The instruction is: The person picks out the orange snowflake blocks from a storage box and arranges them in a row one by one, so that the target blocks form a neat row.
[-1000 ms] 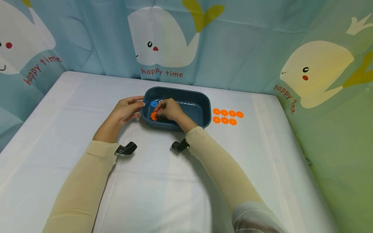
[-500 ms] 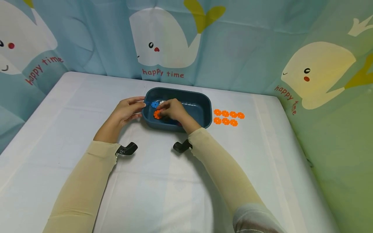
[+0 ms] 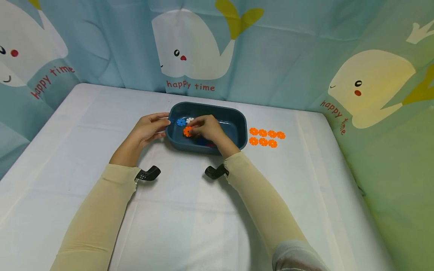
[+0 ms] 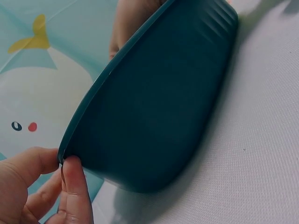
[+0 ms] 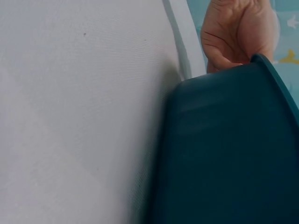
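My left hand (image 3: 149, 129) pinches the left rim of a dark blue plastic basin (image 3: 234, 146); in the left wrist view its thumb and fingers (image 4: 74, 184) meet over that rim. Inside the basin, my right hand (image 3: 209, 130) pinches an orange flower-shaped disc (image 3: 187, 131) between thumb and fingers. A blue flower-shaped disc (image 3: 181, 122) and a white one (image 3: 190, 121) lie just beyond it. Pink and dark blue pieces show partly under the right hand. In the right wrist view the basin wall hides the fingertips of the right hand (image 5: 238, 35).
Several orange flower-shaped discs (image 3: 263, 133) lie in two rows on the white table (image 3: 190, 214), right of the basin. A curtain (image 3: 278, 56) with whale prints hangs behind the table. Each wrist carries a black camera mount (image 3: 149, 173).
The right hand has shifted slightly right inside the basin, with the orange disc moving along. More of the white disc and of the pieces under the hand shows. The left hand stays at the rim.
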`<move>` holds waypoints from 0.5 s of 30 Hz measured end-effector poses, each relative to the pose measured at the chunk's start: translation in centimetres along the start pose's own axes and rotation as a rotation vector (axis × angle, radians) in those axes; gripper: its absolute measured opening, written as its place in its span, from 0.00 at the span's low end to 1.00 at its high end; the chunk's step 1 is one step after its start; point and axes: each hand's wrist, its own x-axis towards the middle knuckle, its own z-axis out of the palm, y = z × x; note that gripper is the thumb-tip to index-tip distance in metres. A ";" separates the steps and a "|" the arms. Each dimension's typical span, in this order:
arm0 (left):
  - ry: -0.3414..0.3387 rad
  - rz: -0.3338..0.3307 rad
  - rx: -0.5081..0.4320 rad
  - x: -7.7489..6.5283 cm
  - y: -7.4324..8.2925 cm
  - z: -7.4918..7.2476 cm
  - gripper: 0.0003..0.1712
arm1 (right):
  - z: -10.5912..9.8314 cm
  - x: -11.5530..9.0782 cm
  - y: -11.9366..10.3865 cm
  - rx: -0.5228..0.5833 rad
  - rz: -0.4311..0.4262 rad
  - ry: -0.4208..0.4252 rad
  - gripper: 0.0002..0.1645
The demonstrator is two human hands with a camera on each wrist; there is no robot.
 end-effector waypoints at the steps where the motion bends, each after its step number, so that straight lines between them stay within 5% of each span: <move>1: -0.003 0.001 -0.001 0.0 0.0 0.0 0.31 | -0.1 -0.1 0.1 0.007 0.003 0.005 0.12; 15: -0.009 0.010 0.008 -0.2 0.1 0.0 0.31 | -2.0 -1.5 0.9 0.044 0.028 0.053 0.14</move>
